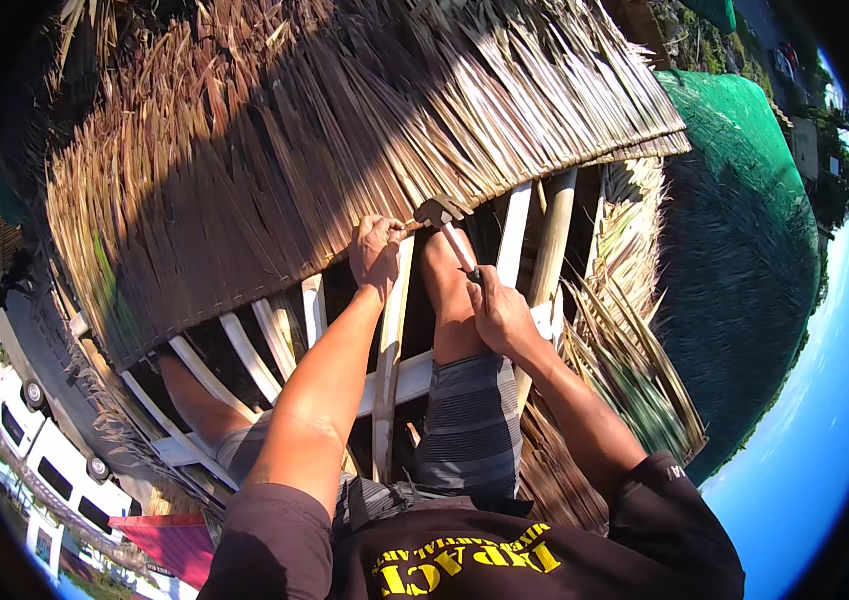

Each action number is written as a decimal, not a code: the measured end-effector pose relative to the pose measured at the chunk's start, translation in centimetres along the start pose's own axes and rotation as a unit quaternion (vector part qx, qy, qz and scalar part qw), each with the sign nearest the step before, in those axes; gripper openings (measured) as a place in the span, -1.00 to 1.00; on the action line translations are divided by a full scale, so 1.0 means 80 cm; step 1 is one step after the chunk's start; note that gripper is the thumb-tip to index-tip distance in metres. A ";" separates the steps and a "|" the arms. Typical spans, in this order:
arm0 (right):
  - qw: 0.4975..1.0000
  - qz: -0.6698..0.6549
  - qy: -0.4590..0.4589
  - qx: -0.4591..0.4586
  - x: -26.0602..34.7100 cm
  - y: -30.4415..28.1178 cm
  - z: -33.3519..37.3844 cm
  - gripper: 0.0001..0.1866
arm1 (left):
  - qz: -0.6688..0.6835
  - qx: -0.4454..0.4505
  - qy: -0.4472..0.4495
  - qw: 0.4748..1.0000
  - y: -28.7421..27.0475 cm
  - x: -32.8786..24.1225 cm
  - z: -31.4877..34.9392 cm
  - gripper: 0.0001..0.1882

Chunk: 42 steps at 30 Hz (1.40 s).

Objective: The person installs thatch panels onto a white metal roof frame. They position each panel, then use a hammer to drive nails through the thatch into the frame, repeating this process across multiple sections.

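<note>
My right hand (502, 312) is wrapped round the dark grip of a claw hammer (459, 245). The hammer's metal head lies at the lower edge of a dry thatch panel (344, 130), right beside my left hand (378, 245). The fingers of my left hand are pinched together at that edge, over the top of a pale wooden strip (392, 340). Whatever they pinch is too small to make out. My knees are bent, with my legs among the wooden strips of the roof frame.
Pale rafters (514, 235) and a cross strip (409, 380) form an open frame with dark gaps. Loose thatch (634, 370) lies at the right, beside a roof under green netting (744, 180). Far below on the left, a white vehicle (69, 475) stands by a road.
</note>
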State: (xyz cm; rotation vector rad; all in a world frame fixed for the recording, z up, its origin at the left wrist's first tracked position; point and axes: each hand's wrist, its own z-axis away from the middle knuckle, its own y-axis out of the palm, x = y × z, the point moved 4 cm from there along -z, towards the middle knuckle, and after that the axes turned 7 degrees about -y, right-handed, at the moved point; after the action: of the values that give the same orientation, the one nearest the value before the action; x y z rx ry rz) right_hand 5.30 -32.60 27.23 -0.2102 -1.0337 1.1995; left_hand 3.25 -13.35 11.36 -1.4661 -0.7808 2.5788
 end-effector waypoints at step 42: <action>0.991 0.024 -0.047 0.124 -0.038 -0.021 -0.083 -0.80 | 0.569 -0.193 -0.497 0.626 0.055 0.132 0.021 -0.68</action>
State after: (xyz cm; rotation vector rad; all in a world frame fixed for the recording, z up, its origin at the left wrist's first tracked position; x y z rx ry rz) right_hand 11.42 -33.36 22.97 0.0155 -0.9548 1.3797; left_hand -3.01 -14.63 1.76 -0.2101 -0.4244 4.5952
